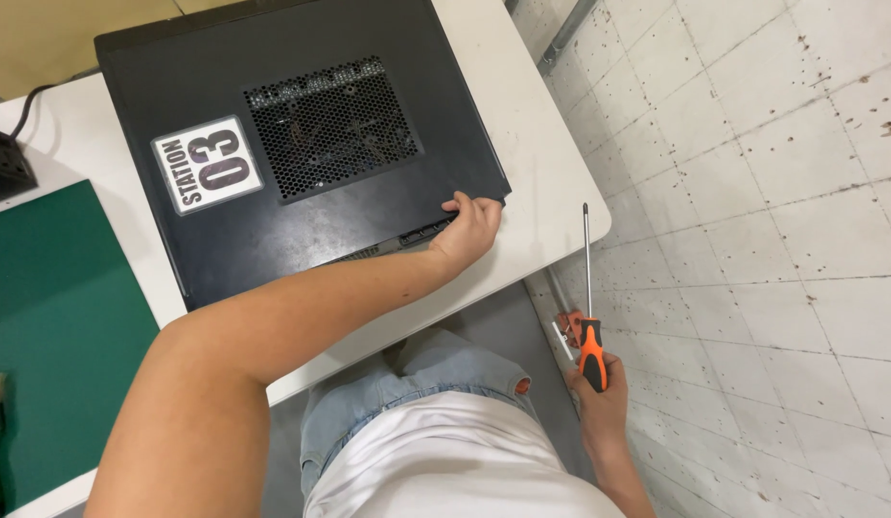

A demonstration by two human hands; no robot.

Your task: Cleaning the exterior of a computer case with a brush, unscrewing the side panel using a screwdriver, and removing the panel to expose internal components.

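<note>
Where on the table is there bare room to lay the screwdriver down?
Bare white table runs right of the black computer case, beyond the left hand. A narrower strip lies between case and green mat. The right hand holds the screwdriver.

One label (208,164) noted: a rectangular sticker, white ground with black lettering and a thin dark border, stuck flat on the black computer case (388,206). It sits left of the perforated vent grille (332,125), slightly tilted. No packages, signs or screens seen.
</note>
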